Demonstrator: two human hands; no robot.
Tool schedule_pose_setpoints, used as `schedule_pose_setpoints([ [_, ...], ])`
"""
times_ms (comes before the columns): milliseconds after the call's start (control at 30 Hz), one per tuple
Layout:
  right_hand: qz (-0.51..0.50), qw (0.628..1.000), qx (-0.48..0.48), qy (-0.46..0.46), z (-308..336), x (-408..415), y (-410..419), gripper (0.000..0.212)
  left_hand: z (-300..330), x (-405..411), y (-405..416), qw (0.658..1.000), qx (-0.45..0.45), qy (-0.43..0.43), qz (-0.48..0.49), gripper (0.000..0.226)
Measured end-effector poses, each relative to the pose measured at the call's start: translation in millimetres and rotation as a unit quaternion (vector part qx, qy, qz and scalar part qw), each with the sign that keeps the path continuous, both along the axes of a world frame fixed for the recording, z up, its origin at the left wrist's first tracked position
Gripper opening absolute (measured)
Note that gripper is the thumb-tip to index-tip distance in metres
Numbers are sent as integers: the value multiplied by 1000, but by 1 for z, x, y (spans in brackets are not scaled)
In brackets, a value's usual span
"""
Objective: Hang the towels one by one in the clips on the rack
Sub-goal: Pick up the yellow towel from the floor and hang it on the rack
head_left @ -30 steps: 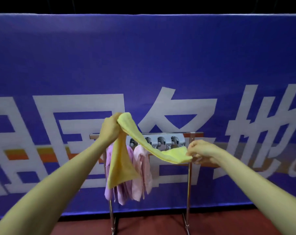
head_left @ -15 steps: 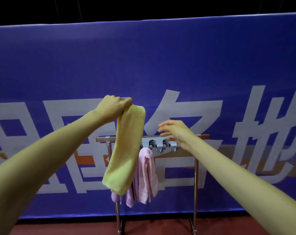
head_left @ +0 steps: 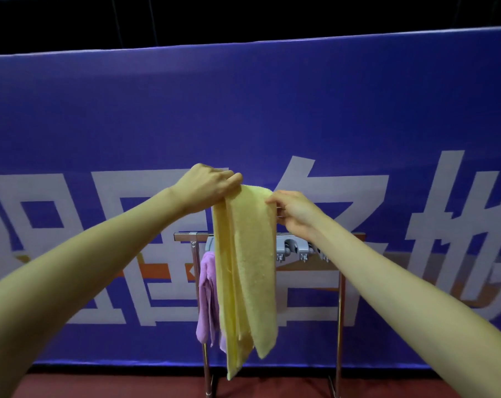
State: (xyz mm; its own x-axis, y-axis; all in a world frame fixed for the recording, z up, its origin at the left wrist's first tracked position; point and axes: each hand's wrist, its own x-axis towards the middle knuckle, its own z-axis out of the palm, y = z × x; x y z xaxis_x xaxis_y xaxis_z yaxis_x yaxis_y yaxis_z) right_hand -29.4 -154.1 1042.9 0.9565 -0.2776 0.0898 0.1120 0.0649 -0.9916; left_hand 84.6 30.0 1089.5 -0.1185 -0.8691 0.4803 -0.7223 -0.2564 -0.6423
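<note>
Background: blue banner [head_left: 272, 110] with white characters, red floor [head_left: 128, 386].
Rack [head_left: 340, 311]: metal, grey clips [head_left: 298, 249] on top bar.
Yellow towel [head_left: 246, 268]: raised before rack, hanging folded.
Left hand [head_left: 207, 186]: gripping towel top.
Right hand [head_left: 293, 211]: pinching towel's right edge.
Purple towel [head_left: 207, 297]: hanging behind yellow one.

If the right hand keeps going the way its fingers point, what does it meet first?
The right hand points left at the top edge of the yellow towel, which its fingertips already reach. Beyond that is the left hand gripping the same edge. Depth is unclear.
</note>
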Motion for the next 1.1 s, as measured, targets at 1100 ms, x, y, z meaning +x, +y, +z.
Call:
schedule_pose_setpoints([
  [1100, 101, 963, -248, 32, 57, -61, -84, 33, -71, -56, -84, 613, -78, 777, -119, 21],
])
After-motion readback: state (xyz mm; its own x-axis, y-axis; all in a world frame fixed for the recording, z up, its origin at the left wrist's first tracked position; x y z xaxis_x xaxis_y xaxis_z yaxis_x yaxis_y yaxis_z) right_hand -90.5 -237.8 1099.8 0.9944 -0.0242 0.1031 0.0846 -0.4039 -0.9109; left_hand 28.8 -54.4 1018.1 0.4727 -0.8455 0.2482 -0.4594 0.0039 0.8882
